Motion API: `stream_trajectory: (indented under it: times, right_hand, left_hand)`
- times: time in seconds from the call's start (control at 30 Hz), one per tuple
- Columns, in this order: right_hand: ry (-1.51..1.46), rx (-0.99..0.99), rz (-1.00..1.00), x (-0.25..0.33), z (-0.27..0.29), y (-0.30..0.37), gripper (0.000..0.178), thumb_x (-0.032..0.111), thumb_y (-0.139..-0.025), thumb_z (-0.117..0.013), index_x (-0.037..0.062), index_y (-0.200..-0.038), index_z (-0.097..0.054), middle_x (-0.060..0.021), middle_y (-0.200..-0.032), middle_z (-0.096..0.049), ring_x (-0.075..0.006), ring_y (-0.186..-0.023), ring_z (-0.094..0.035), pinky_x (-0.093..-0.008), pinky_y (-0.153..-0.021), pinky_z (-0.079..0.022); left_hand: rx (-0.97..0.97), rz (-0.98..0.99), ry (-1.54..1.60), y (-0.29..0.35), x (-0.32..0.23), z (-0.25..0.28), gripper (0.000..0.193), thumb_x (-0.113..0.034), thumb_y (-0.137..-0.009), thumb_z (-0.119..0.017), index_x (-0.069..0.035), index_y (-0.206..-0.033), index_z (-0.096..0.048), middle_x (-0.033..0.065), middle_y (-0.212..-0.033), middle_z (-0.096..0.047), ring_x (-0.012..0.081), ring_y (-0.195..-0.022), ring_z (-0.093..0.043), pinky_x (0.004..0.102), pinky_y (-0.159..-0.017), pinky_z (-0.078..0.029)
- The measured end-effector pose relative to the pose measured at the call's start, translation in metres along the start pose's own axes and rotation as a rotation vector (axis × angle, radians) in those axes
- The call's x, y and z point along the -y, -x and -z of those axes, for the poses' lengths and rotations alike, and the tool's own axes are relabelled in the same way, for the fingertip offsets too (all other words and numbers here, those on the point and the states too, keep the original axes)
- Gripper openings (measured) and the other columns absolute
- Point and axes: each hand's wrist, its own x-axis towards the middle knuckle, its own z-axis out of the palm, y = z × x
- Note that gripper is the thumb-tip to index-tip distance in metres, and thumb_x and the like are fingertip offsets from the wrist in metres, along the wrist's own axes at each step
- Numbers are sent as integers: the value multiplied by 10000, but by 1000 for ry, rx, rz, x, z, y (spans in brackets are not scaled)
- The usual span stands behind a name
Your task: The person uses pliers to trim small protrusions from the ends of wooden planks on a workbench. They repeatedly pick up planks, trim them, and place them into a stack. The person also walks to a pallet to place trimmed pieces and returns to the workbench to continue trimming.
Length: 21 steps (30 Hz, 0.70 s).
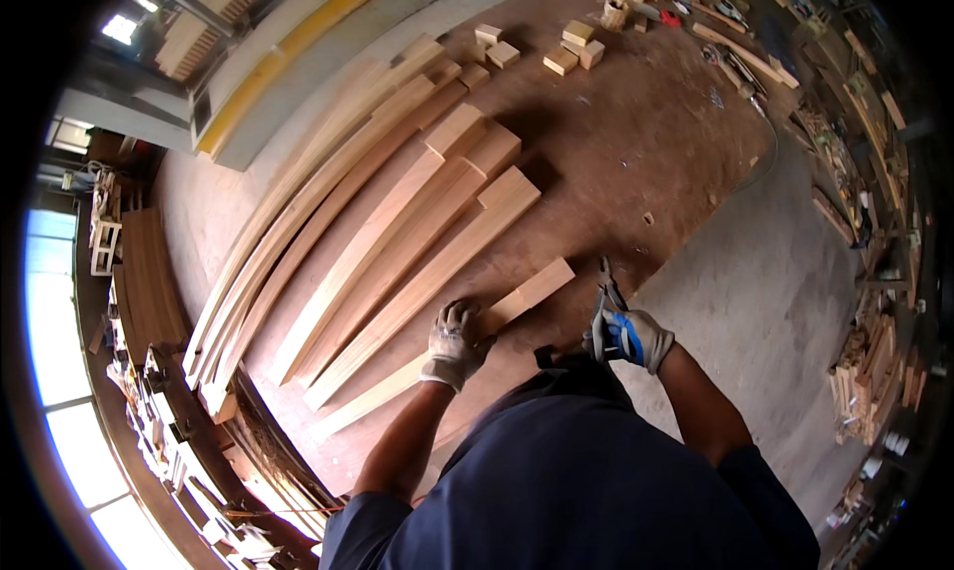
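My left hand [457,345], in a pale work glove, lies across a light wooden beam [535,289] with its fingers curled over the far edge. This beam is the nearest of the set and runs from lower left to upper right. My right hand [638,340], in a pale glove with blue on it, is closed around a plier-like hand tool [609,284]. The tool's dark jaws point away from me, just right of the beam's end, and appear not to touch it. My fingers hide part of its handles.
Several long beams [422,277] lie side by side beyond the near one. Short wood blocks [561,61] sit at the far side. Timber offcuts [868,376] and tools line the right. A cluttered bench [179,441] and windows are at left. A yellow-edged machine [283,58] stands far left.
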Motion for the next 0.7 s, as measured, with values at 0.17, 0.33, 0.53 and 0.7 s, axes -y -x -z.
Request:
stream_trajectory:
  times: [0.17,0.33,0.53,0.7]
  right_hand:
    - [216,-125,75,-29,28,-20,270,244,-998,-591,-12,-965,-671,-160,-867,-717,-315,-786,-740,-417,-675,-612]
    - [246,-270,62,-38,21,-17,282,229,-1000,-597,-49,-1020,-636,-187,-876,-717,-324,-742,-735,-442,-654,-622]
    - [289,-326,146,-52,15,-18,322,236,-989,-603,-82,-1004,-653,-218,-907,-724,-331,-764,-738,-439,-681,-619]
    - [268,-270,148,-66,30,-27,320,231,-988,-616,-86,-998,-654,-203,-881,-726,-304,-761,-732,-403,-688,-607]
  left_hand:
    - [-1,91,-11,33,24,14,730,-367,-766,-829,-91,-1382,-551,167,-1418,-535,382,-1332,-461,506,-1132,-370]
    - [-14,97,36,61,41,29,737,-357,-763,-837,-82,-1386,-555,179,-1381,-562,387,-1283,-505,499,-1099,-409]
    - [-336,-32,37,19,15,57,715,-338,-782,-831,-44,-1369,-548,204,-1353,-558,415,-1260,-509,521,-1063,-433]
    - [-173,250,-220,-35,51,42,721,-292,-852,-748,-47,-1467,-461,208,-1375,-554,405,-1282,-499,530,-1094,-376]
